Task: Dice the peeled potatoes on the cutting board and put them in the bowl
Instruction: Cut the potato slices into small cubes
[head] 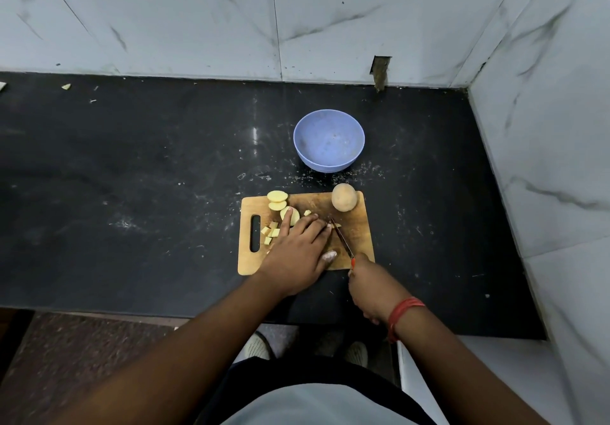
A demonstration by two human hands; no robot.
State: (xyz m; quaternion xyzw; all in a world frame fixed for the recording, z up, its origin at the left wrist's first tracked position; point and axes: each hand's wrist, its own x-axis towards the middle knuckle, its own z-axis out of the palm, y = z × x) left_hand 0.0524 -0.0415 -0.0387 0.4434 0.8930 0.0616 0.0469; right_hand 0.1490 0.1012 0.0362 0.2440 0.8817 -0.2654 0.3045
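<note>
1. The rectangular wooden cutting board [355,229] lies on the black stone counter [132,177].
2. The left hand [297,253] presses flat, fingers spread, on pale yellow potato pieces [272,229] there.
3. The right hand [371,287] is closed round a red-handled knife [343,241], blade down beside the left fingertips.
4. 1 whole round potato [344,197] sits at the board's far corner.
5. The empty round blue plastic bowl [329,140] stands just beyond the board.

The left hand [298,249] lies over the middle of the cutting board [358,229], hiding whatever piece it steadies there; the knife [341,238] handle is buried inside the right hand [369,287]; both forearms run off the bottom edge.
</note>
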